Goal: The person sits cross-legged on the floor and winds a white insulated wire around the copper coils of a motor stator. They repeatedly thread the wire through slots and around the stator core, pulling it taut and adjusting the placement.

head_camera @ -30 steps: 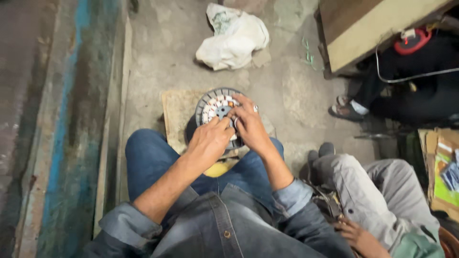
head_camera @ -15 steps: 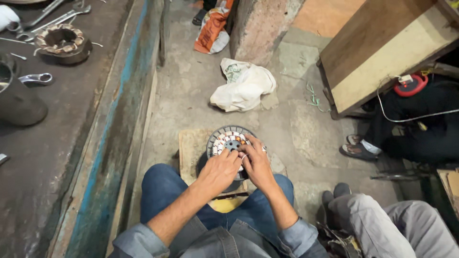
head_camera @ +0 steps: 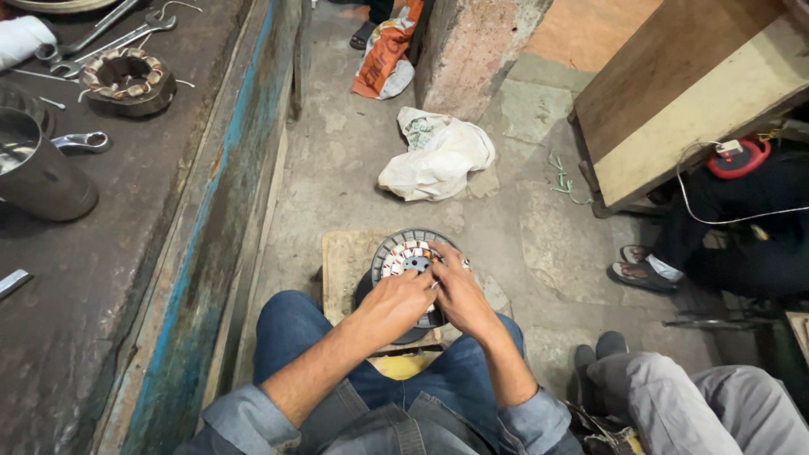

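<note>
While both hands work at the lap, the scene reads as follows:

left hand: left hand (head_camera: pixel 394 305) lies on top of the motor stator (head_camera: pixel 411 257), fingers curled down onto its near rim, pressing on it; whether it pinches a wire I cannot tell.
right hand: right hand (head_camera: pixel 459 291) also on the stator, fingers bent over the right side of the winding ring, touching the left hand; grip on anything small is hidden.
stator: round, dark outer ring, copper and white windings around a centre hole, lying flat on a wooden board (head_camera: pixel 345 263), just beyond the person's knees.
board: flat on the concrete floor (head_camera: pixel 337 168), between the knees and a crumpled white bag (head_camera: pixel 438 156).
legs: blue jeans (head_camera: pixel 291 333), denim sleeves rolled at the forearms.
bench: dark, stained bench (head_camera: pixel 109 253) along the left with a blue-painted edge; carries a second wound stator (head_camera: pixel 126 80), spanners (head_camera: pixel 109 38), a metal cup (head_camera: pixel 38 173) and a white roll (head_camera: pixel 21 38).
floor, far: orange and white bag (head_camera: pixel 383 59) beside a stone pillar (head_camera: pixel 476 50).
right side: wooden box (head_camera: pixel 674 109), tilted; another person's sandalled foot (head_camera: pixel 640 274) beside it; a red device (head_camera: pixel 737 156) with a white cable.
lower right: another person's grey trouser leg (head_camera: pixel 691 396), near the person's right elbow.
</note>
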